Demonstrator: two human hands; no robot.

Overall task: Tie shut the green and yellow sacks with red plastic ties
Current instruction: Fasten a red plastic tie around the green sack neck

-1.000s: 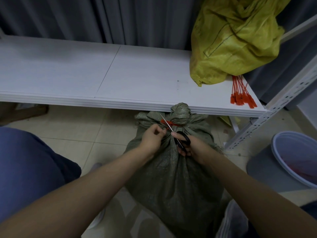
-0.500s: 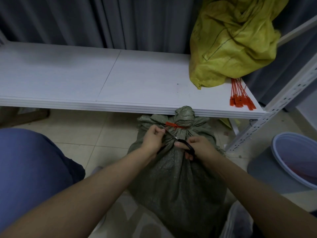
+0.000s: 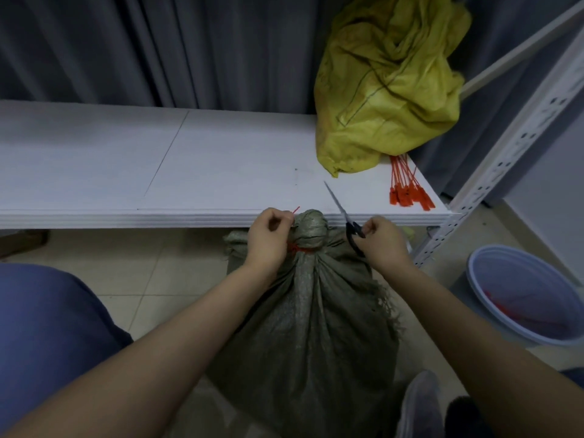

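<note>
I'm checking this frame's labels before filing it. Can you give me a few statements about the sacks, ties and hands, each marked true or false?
1. A red tie circles the neck of the green sack. True.
2. The right hand holds a hammer. False: it holds scissors.
3. The yellow sack stands on the floor. False: it sits on the white shelf.
4. Spare red ties lie on the shelf beside the yellow sack. True.
5. The left hand pinches a red strip. True.

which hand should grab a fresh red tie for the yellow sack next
Probably the right hand: the spare red ties and yellow sack lie on its side, though it holds scissors. The left hand pinches a red offcut.
</note>
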